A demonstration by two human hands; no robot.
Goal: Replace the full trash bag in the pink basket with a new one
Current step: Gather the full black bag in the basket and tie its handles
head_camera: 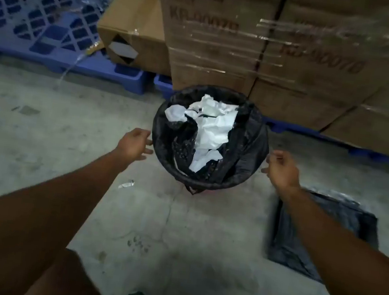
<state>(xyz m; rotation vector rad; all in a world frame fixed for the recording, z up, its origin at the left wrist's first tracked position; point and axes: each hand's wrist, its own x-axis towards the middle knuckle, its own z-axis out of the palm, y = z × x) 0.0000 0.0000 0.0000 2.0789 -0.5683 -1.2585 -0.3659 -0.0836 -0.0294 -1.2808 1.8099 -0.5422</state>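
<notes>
Reaching in, head view: left hand (136, 144) and right hand (283, 168) flank the black full trash bag (237, 153), fingers loosely spread, holding nothing, just beside its rim. Pink basket (201, 191) barely shows beneath. New bag (342, 225) lies flat on the floor, near right. Risk: crumpled white paper (212, 130) heaped high may spill if the liner lifts unevenly. Stacked cartons (227, 52) far side, print blurred, roughly "KB-00070".

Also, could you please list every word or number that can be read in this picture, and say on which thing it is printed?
"KR-00070" (first letters unsure, blurred): on the left stacked cardboard box.
"K?-00070" (second letter unreadable): on the right stacked cardboard box.
A line of print above each code: too blurred to read.
Black trash bag, folded bag on the floor, blue pallet: no text visible.
</notes>
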